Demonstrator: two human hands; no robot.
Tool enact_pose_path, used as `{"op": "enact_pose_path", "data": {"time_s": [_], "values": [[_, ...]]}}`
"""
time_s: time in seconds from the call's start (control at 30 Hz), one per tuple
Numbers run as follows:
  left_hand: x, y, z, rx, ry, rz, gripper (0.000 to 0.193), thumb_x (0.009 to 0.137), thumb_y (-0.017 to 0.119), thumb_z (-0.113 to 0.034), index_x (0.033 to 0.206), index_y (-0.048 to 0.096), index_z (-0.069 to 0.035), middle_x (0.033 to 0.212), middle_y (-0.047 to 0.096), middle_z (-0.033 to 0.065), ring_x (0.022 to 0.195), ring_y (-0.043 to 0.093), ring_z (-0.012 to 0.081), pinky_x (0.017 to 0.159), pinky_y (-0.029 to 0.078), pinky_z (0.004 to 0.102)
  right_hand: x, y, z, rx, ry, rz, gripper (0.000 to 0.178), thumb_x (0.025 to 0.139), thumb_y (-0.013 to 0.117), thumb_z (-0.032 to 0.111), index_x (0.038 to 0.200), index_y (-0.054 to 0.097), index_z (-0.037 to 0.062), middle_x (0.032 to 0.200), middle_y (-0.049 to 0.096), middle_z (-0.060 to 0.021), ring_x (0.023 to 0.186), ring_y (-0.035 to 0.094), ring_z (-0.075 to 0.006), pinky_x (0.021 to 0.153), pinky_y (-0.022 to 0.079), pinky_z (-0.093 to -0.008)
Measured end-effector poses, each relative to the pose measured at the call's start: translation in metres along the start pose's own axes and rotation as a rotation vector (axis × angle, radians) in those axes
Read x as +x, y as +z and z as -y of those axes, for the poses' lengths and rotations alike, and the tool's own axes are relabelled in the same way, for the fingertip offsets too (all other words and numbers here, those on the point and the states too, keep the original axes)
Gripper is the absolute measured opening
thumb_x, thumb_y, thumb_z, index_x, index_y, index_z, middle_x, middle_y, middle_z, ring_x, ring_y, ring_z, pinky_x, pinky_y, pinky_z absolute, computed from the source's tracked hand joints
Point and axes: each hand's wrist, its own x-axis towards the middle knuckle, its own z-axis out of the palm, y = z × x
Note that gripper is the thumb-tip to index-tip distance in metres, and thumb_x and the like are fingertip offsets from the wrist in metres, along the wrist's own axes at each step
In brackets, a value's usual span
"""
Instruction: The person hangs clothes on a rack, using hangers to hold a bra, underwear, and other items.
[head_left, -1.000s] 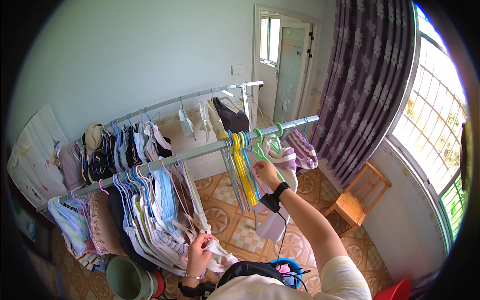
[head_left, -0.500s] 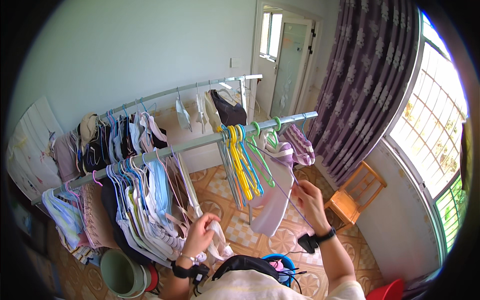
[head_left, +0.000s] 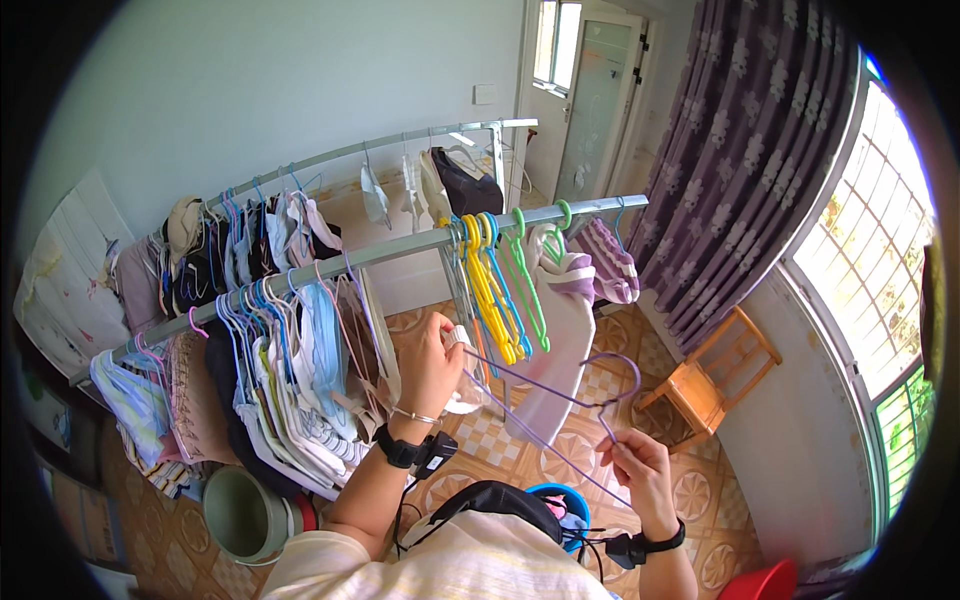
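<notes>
My right hand [head_left: 640, 478] pinches a thin purple clothes hanger [head_left: 602, 404] just below its hook, with the hook pointing away from me. The hanger lies tilted across the space between my hands, its far end reaching my left hand [head_left: 428, 365]. Bunched in the closed fingers of that left hand is a small white garment [head_left: 466, 392], its kind unclear. The hanger's end meets the white cloth there; whether it is inside the cloth I cannot tell. Behind my hands, yellow hangers [head_left: 487, 290] and green hangers [head_left: 530, 290] hang bare from the near metal rail [head_left: 400, 246].
Many clothes [head_left: 290, 370] crowd the near rail's left side; a second rail [head_left: 350, 152] runs behind. A purple-striped garment [head_left: 607, 262] hangs at the right end. A green bucket [head_left: 240, 515], a blue basin [head_left: 572, 497], a wooden chair [head_left: 695, 395] and a red tub [head_left: 765, 580] stand around.
My left hand has risen up and forward with the white garment. The right hand has moved down and nearer, turning the purple hanger so its hook shows and its end meets the cloth.
</notes>
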Motion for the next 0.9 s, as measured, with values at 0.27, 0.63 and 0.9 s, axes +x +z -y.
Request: {"op": "enact_pose_path", "data": {"time_s": [0.27,0.63,0.9], "values": [[0.020,-0.039,-0.037,0.145,0.554,0.221,0.015,0.068,0.063,-0.003,0.082,0.056,-0.001,0.089,0.050,0.0128,0.089,0.052,0.0325,0.078,0.044,0.0390,0.036,-0.010,-0.002,-0.011,-0.133,-0.089,0.016,0.092,0.050,0.009,0.086,0.062,0.0011,0.068,0.055,0.0005,0.051,0.035,-0.0015,0.047,0.024,-0.0175],[0.028,-0.068,-0.050,0.075,0.406,0.463,0.022,0.081,0.060,-0.019,0.079,0.052,0.002,0.069,0.050,0.0171,0.066,0.053,0.0346,0.058,0.040,0.0388,0.054,-0.006,-0.010,-0.105,-0.333,-0.119,0.015,0.095,0.049,0.005,0.092,0.062,-0.0004,0.079,0.062,0.0004,0.063,0.048,-0.0013,0.053,0.036,-0.0161],[0.024,-0.093,-0.083,0.021,0.233,0.653,0.060,0.078,0.065,-0.058,0.076,0.054,0.001,0.064,0.049,0.0142,0.057,0.047,0.0296,0.056,0.041,0.0349,0.032,0.040,-0.018,-0.575,-1.107,-0.171,0.027,0.069,0.065,-0.009,0.091,0.059,0.0055,0.088,0.062,-0.0080,0.082,0.061,-0.0264,0.075,0.047,-0.0337]]}}
